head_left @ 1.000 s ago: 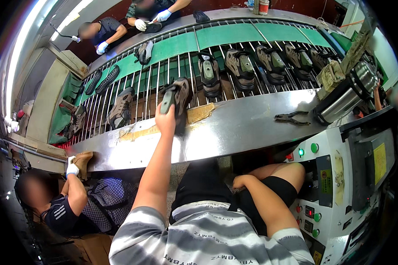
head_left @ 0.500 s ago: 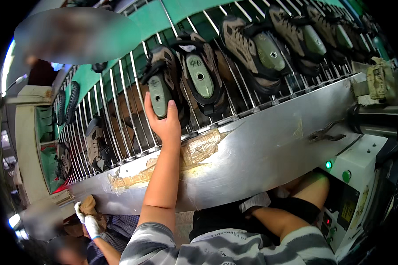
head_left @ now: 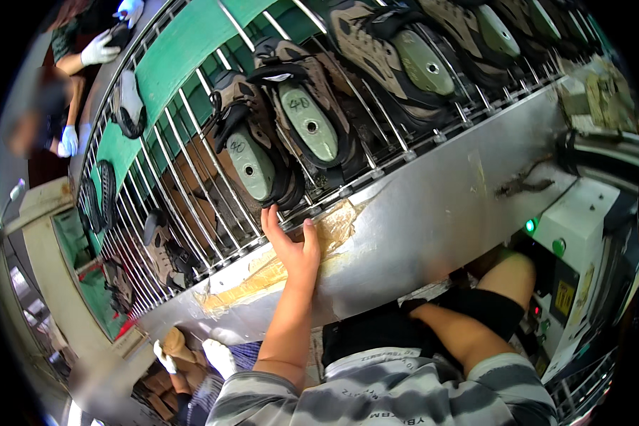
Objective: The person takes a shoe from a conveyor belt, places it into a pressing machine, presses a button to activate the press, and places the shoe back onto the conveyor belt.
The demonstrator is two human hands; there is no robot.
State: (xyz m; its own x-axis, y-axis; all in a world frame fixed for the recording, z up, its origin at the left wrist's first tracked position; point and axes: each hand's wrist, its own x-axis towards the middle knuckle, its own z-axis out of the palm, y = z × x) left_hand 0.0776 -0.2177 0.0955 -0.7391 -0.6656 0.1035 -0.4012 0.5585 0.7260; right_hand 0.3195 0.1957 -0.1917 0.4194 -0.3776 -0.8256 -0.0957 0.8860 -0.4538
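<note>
My left hand (head_left: 291,245) is open, fingers apart, over the metal edge of a rack of bars. Its fingertips are at the heel end of a brown and black shoe (head_left: 252,167) with a green last inside; whether they touch it I cannot tell. Next to this shoe, on the right, lies a similar shoe (head_left: 309,124), also on a green last. Both rest sole down across the metal bars (head_left: 192,170). My right forearm (head_left: 454,334) reaches toward my lap, below the metal panel (head_left: 419,192), and its hand is hidden.
Several more shoes on lasts line the rack to the right. Farther left lie a brown shoe (head_left: 167,248) and black soles (head_left: 106,193). A control box (head_left: 582,220) with lit buttons stands at the right. Co-workers' gloved hands (head_left: 99,50) show at far left and lower left.
My left hand has let go of the shoe and drawn back toward the metal edge. The shoe stays on the bars. The view has shifted, and a co-worker's hands show at upper left.
</note>
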